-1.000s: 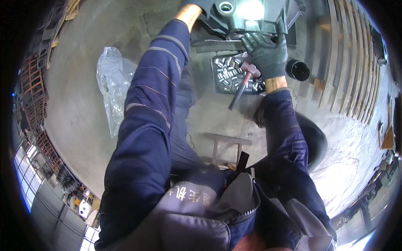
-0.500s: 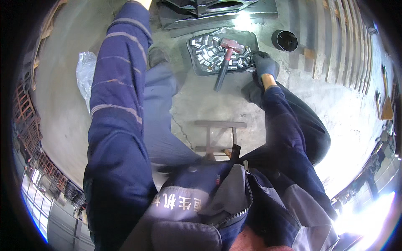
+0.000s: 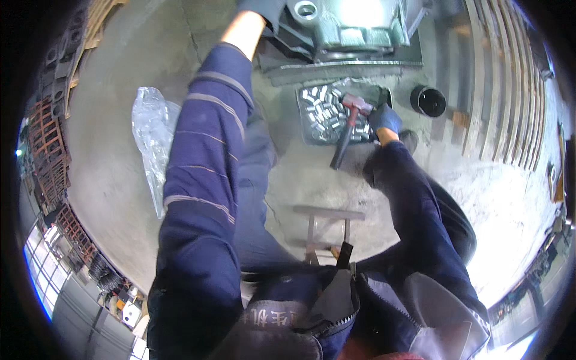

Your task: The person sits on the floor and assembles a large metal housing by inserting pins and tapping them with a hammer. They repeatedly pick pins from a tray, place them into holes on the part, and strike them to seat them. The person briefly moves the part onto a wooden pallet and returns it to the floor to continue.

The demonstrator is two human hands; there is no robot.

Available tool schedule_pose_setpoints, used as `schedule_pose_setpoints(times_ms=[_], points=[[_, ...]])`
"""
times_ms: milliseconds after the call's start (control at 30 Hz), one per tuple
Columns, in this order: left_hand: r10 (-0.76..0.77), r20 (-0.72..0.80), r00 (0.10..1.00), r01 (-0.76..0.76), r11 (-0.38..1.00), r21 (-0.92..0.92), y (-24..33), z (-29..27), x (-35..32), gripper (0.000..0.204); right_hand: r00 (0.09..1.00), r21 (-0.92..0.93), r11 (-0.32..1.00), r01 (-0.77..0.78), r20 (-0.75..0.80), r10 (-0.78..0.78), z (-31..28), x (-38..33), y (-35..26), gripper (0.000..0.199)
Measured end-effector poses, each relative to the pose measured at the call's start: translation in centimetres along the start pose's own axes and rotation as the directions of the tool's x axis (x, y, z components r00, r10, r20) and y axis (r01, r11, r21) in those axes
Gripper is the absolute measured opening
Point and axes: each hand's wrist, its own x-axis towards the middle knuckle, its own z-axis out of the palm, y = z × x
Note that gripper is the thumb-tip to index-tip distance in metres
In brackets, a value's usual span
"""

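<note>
My right hand, in a dark glove, reaches down at the right edge of a dark tray filled with several short shiny metal pieces. A hammer with a red head and black handle lies across the tray, its head just left of my right fingers. The fingers bend into the tray; what they hold is hidden. My left arm in a blue striped sleeve stretches up, and my gloved left hand rests at the top edge against a green-grey metal machine housing.
A crumpled clear plastic bag lies on the concrete floor at left. A black round container stands right of the tray, with wooden slats beyond. A small metal stool is between my legs. Racks line the far left.
My right hand held the hammer a second ago, then laid it across the tray and let go. It now sits beside the hammer head. The view has shifted down slightly.
</note>
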Motion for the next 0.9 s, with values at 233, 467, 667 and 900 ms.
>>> schedule_pose_setpoints(times_ms=[233,467,667,900], points=[[-0.036,0.062,0.997,0.03,0.996,0.087,2.0,-1.4,-1.5,0.072,0.999,-0.042,0.998,0.047,-0.005,-0.047,0.6,1.5,1.4,0.038],[-0.056,0.155,0.986,0.055,0.998,0.008,4.8,-4.0,-3.4,0.053,0.919,0.251,0.885,0.391,-0.157,-0.362,-0.1,1.6,4.5,0.038],[0.0,-0.041,0.999,-0.006,0.991,-0.132,9.0,-9.6,-7.8,0.045,0.89,0.571,0.683,0.455,-0.262,-0.374,-11.2,2.6,0.9,0.016],[0.412,-0.018,0.911,-0.41,0.901,-0.142,12.8,-8.6,-14.9,0.019,0.554,0.605,0.177,0.776,-0.521,-0.649,-26.5,-7.4,-3.0,0.015]])
